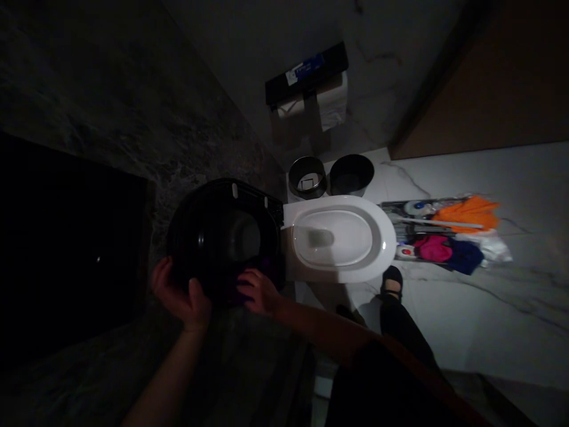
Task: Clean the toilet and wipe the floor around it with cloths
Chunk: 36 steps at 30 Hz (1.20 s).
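- Wall (pixel 111 118): dark marbled stone behind the bowl; the raised lid leans back against it.
- Bowl (pixel 340 239): white, uncovered, a little water showing at the bottom; serves as landmark for all entries below.
- Lid (pixel 222 237): black, with the seat, tipped up behind the bowl on its hinges, inner face toward the camera, apparently so that face can be reached.
- Supplies (pixel 444 234): a heap on the floor just in front of the bowl, on clear plastic; orange, pink and dark blue cloths, a white handle, bottles. Laid out close, likely for easy reach.
- Bins (pixel 331 175): two round, dark, beside the bowl under the paper holder (pixel 306 74); both open, contents too dark to tell.
- Left hand (pixel 180 296): at the lid's lower rim, fingers curled round the edge, seemingly steadying it.
- Right hand (pixel 258 290): low on the lid's inner face, fingers bent and pressing a purple cloth (pixel 237 290) against it.
- Shoe (pixel 392 281): black, on the floor just beside the bowl's front.
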Tool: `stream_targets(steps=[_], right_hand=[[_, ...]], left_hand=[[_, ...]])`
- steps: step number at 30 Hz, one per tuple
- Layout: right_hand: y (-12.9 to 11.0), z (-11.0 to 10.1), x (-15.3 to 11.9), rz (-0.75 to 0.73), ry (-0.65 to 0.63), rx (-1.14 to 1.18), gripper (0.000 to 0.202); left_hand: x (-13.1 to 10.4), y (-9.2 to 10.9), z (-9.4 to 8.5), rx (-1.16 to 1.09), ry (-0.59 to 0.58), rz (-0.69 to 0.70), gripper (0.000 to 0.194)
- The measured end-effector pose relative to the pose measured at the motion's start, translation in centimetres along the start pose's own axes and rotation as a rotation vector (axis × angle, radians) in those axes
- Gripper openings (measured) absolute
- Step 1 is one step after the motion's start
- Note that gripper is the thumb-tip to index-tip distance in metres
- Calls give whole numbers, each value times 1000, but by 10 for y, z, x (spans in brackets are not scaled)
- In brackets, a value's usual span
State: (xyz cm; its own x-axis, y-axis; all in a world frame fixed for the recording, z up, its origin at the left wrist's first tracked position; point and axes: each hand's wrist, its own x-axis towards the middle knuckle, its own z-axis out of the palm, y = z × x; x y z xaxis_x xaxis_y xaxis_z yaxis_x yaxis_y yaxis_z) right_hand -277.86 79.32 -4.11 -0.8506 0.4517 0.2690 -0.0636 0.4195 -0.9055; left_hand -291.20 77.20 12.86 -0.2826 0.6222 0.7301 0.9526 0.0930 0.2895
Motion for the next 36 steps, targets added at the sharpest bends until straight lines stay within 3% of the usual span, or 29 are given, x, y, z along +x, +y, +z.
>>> stream_targets(steps=[3,5,6,9,11,15,18,23,28,30,33,34,36], right_hand=[[17,20,-25,457,169,40,38],[7,29,-25,696,245,72,26],[-4,31,-21,740,268,103,20],[-33,29,-3,643,306,235,20],[-39,24,3,572,301,269,23],[-25,9,-1,726,202,147,18],[-31,5,2,806,158,123,9],[-49,16,10,624,278,206,18],[-10,6,-6,711,56,36,13],[5,-3,-12,592,-101,-112,19],[28,-25,-17,225,-329,-303,27],[38,-37,-17,169,-356,-312,24],[63,-67,-9,282,-299,-281,20]], left_hand=[[1,-1,-1,35,-14,27,56],[2,-1,-1,43,-22,68,56],[2,-1,-1,45,-22,83,57],[3,-1,0,55,-26,97,60],[3,-2,0,49,-37,90,62],[1,-3,0,54,-32,79,64],[1,-3,1,67,-26,61,65],[4,-1,5,5,10,132,62],[4,-1,5,60,6,59,67],[3,-3,3,50,-2,56,68],[0,-8,-2,67,-33,85,66],[0,-9,-4,75,-46,97,65],[-1,-9,-7,88,-62,116,64]])
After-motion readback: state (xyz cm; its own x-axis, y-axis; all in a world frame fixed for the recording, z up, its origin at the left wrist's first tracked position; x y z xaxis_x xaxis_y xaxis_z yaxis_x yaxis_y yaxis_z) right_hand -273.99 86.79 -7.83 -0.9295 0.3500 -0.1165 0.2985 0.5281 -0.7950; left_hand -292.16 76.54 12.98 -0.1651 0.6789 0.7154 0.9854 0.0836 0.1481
